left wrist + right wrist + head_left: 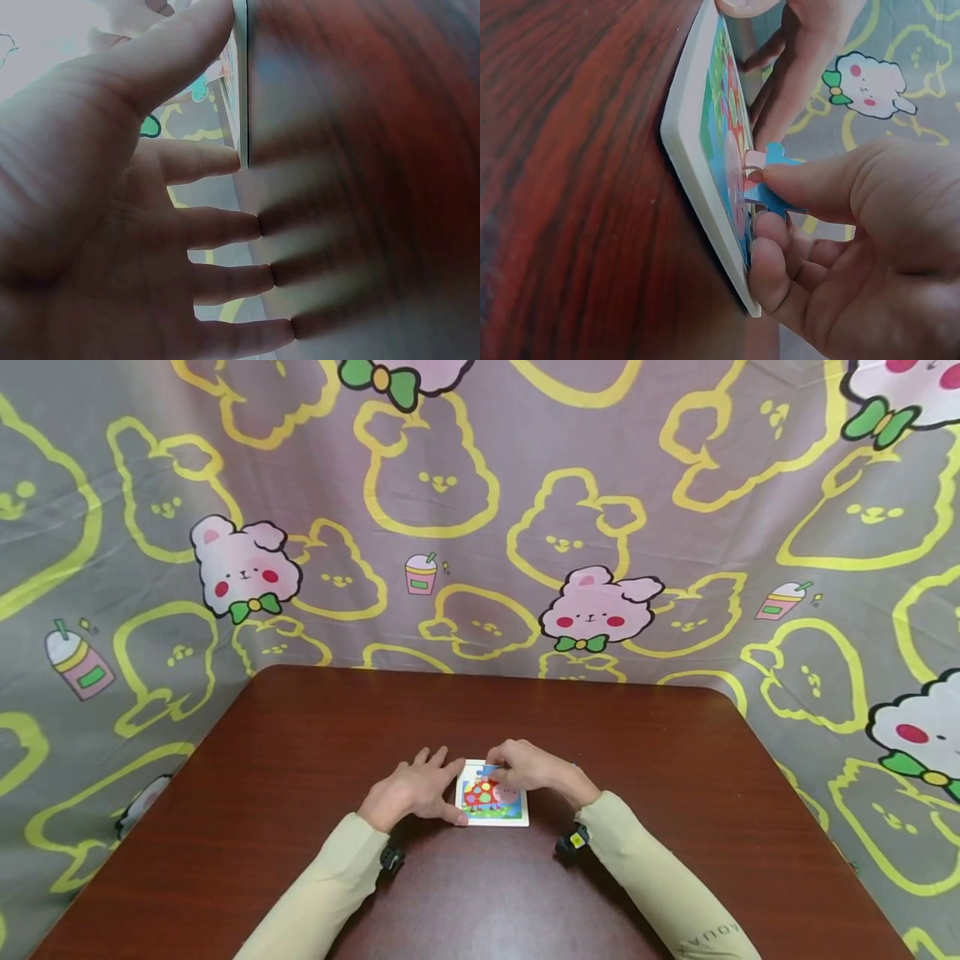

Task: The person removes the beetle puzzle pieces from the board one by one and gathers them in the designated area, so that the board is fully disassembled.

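A small square jigsaw puzzle in a white frame [495, 823] lies on the table, showing a red spotted bug with a pink face on green and blue. Pinched between the thumb and finger of my right hand [536, 768] is a blue jigsaw piece [775, 154] with a pink part, tilted up over the puzzle's surface. Other fingertips of that hand sit at the frame's edge. My left hand [416, 787] spreads along the left side, its thumb at the near corner and its index fingertip at the far one. In the left wrist view its other fingertips [281, 330] touch the tabletop.
The brown wooden table [645, 727] extends around the puzzle on all sides. A cloth backdrop [480, 560] printed with cartoon rabbits hangs behind the table and along both sides. Dark bands with small devices [573, 841] are worn at both wrists, under pale sleeves.
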`<action>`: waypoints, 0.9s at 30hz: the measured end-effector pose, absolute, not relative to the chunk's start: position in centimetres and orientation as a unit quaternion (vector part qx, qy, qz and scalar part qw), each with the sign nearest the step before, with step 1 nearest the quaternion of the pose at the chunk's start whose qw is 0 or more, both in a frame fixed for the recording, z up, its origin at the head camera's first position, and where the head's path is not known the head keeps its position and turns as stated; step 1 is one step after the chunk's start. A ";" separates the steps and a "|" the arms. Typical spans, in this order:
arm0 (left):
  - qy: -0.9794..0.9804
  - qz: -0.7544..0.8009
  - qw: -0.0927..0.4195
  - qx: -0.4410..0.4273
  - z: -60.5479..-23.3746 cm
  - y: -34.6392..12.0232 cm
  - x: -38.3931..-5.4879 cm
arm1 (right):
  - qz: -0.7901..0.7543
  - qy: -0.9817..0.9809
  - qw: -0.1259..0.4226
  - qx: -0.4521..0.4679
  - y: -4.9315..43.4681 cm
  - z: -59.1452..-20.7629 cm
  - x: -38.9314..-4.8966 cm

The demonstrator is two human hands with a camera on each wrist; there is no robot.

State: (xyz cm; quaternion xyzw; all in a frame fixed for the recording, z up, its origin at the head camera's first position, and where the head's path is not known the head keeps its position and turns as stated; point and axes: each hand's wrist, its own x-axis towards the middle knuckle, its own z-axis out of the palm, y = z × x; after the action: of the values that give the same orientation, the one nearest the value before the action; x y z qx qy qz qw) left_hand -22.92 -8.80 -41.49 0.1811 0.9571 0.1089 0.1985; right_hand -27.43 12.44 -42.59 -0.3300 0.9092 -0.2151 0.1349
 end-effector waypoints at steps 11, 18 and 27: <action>0.959 0.102 0.196 0.177 -41.6 -8.8 -23.0 | -0.244 0.903 0.138 -0.326 12.8 -42.9 -27.9; 0.960 0.101 0.193 0.176 -41.8 -8.8 -23.0 | -0.296 0.902 0.154 -0.275 14.0 -42.2 -28.3; 0.959 0.110 0.190 0.178 -41.6 -8.8 -22.8 | -0.350 0.884 0.171 -0.260 17.2 -41.8 -28.5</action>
State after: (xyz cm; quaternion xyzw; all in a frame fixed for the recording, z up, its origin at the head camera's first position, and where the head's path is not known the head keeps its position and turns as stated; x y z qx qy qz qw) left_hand -22.82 -8.84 -41.64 0.1778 0.9593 0.1104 0.1895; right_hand -28.49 17.16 -41.77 -0.2596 0.8837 -0.3500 0.1708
